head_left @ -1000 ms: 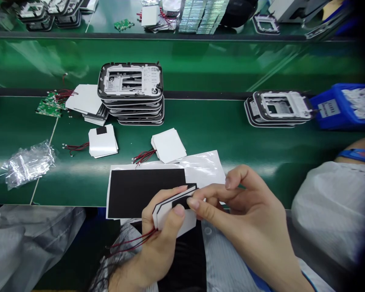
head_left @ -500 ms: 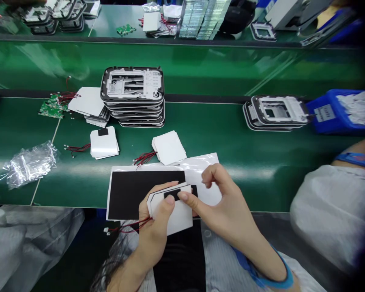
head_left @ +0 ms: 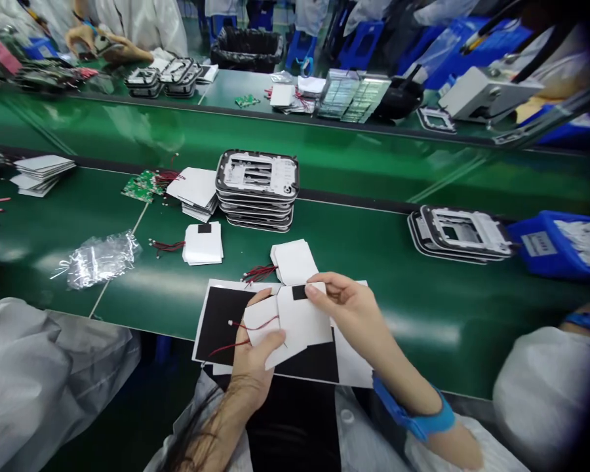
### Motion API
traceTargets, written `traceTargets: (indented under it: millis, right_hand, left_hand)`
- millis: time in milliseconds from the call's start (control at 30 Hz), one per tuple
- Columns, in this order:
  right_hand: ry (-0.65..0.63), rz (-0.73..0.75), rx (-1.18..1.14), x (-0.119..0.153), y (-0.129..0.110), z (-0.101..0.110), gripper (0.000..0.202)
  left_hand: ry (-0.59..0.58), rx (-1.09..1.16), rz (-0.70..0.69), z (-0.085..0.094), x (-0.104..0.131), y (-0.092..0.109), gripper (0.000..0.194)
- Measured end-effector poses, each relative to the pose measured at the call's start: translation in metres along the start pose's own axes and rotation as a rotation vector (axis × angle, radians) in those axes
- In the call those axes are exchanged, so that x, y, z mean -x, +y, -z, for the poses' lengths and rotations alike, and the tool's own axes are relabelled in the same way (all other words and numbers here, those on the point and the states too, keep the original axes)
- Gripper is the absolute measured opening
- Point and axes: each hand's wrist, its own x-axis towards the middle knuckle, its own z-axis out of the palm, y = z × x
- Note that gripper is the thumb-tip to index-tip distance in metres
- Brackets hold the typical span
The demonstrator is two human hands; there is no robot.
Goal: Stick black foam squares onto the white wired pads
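Observation:
My left hand (head_left: 256,357) is closed on a flat white battery pack (head_left: 261,316), its thumb on the front and fingers behind. Thin red and black wires with a small white connector trail from it to the left. My right hand (head_left: 347,305) pinches the upper right corner of a second white battery pack (head_left: 305,321), which overlaps the first and bears a black tape patch (head_left: 299,292). Beneath both hands lies a white sheet with black adhesive pieces (head_left: 221,321). Just beyond them, more wired white packs (head_left: 295,261) are stacked.
Stacked device frames (head_left: 258,190) stand behind, with other frames (head_left: 465,233) and a blue bin (head_left: 560,246) to the right. Leftward lie crumpled clear plastic (head_left: 101,259), green circuit boards (head_left: 142,185) and more white packs (head_left: 194,187). Co-workers' sleeves flank both sides; a person works across the bench.
The black-patched pack has shifted right in my right hand, fanning out from the pack in my left hand. My right fingers have closed on its corner. The view has tilted up and leftward.

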Motion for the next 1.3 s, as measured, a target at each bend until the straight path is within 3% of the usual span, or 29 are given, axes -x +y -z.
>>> traceTargets:
  millis: [67, 133, 300, 400, 567, 767, 833, 900, 1033, 1100, 1167, 1233, 1300]
  right_hand:
    - [-0.04, 0.008, -0.054, -0.016, -0.014, -0.01, 0.036]
    - [-0.092, 0.063, -0.022, -0.038, -0.029, -0.034, 0.034]
    - [-0.198, 0.149, 0.214, -0.107, -0.044, -0.124, 0.023]
    - [-0.161, 0.206, 0.387, -0.134, -0.04, -0.16, 0.024]
    - [-0.07, 0.369, 0.699, -0.134, -0.034, -0.169, 0.031]
    - [-0.088, 0.554, 0.967, -0.12, -0.04, -0.172, 0.035]
    - [-0.092, 0.58, 1.011, -0.116, -0.051, -0.166, 0.036]
    - [-0.072, 0.591, 1.031, -0.109, -0.064, -0.146, 0.04]
    - [-0.035, 0.626, 0.891, -0.065, -0.074, -0.066, 0.032]
    - [0.008, 0.599, 0.799, -0.032, -0.055, -0.021, 0.021]
    - [0.055, 0.494, 0.826, 0.001, -0.022, 0.015, 0.023]
    - [0.021, 0.407, 0.842, 0.027, 0.018, 0.038, 0.021]
    - [0.01, 0.389, 0.829, 0.044, 0.052, 0.047, 0.022]
  left_hand:
    - [-0.008, 0.039, 0.031, 0.004, -0.001, 0.005, 0.073]
    - [-0.05, 0.073, 0.062, 0.008, 0.0, 0.006, 0.068]
    - [-0.099, 0.088, 0.061, 0.021, 0.002, 0.003, 0.064]
    - [-0.064, 0.093, 0.02, 0.027, 0.002, 0.006, 0.063]
    - [-0.058, 0.085, 0.045, 0.033, 0.002, 0.012, 0.064]
    - [-0.069, 0.066, 0.052, 0.03, -0.001, 0.012, 0.061]
    - [-0.068, 0.048, 0.056, 0.028, -0.001, 0.013, 0.06]
    - [-0.064, 0.027, 0.06, 0.027, 0.0, 0.015, 0.06]
    - [-0.043, 0.018, 0.047, 0.02, 0.001, 0.019, 0.061]
    - [-0.045, 0.013, 0.052, 0.014, -0.001, 0.017, 0.062]
    - [-0.046, 0.001, 0.073, 0.006, -0.003, 0.011, 0.062]
    - [-0.028, -0.004, 0.095, -0.003, -0.006, 0.001, 0.062]
    - [-0.004, 0.01, 0.108, -0.013, -0.01, -0.011, 0.062]
